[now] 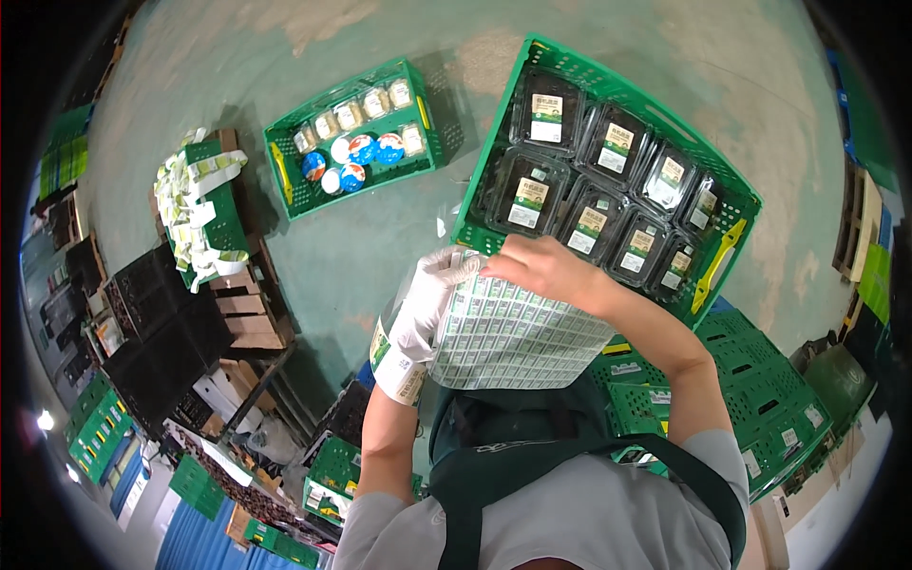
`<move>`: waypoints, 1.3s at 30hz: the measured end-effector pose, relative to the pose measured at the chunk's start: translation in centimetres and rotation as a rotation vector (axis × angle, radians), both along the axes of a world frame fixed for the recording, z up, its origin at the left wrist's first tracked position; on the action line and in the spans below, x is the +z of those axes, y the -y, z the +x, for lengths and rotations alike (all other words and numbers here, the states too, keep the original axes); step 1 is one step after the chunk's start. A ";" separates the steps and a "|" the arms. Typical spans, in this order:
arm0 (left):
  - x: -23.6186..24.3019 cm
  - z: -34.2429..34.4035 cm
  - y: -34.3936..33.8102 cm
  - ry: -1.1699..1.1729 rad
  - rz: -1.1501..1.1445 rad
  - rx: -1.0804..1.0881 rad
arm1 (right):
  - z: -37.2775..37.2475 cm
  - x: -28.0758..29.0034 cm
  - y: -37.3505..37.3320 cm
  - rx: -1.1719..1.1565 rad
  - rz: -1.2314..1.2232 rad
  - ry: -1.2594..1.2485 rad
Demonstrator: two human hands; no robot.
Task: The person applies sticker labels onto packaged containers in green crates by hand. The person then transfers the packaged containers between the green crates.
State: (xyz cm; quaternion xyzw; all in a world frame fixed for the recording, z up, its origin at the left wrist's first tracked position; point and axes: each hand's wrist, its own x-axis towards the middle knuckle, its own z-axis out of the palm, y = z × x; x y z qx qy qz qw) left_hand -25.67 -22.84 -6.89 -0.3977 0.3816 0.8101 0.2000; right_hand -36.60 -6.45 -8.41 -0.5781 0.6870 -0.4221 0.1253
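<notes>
My left hand (429, 290), in a white glove, grips the upper left corner of a large sheet of small printed stickers (518, 342). A strip of larger labels (401, 380) is wrapped round that wrist. My bare right hand (537, 268) has its fingers pinched at the sheet's top edge, close beside the left hand; whether a single sticker is between them is too small to tell. Just beyond stands a green crate (731, 204) of clear plastic boxes with dark contents (616, 144), each bearing a label.
A smaller green crate (423, 114) with pale packs and blue-lidded tubs stands further back on the floor (342, 256). Label strips (190, 214) lie heaped over a crate on pallets at the left. Stacked green crates (755, 399) are at the right, dark crates (157, 313) at the left.
</notes>
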 end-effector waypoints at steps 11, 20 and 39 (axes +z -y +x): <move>-5.6 2.3 2.0 0.139 0.079 0.125 | -10.9 -8.8 1.4 -0.834 0.113 1.160; -5.6 2.2 1.4 0.226 0.102 0.118 | -20.1 -20.9 1.3 -1.211 0.595 0.223; -3.6 -2.2 -2.5 0.215 -0.049 -0.045 | -19.0 -18.7 -14.6 -1.332 0.802 0.024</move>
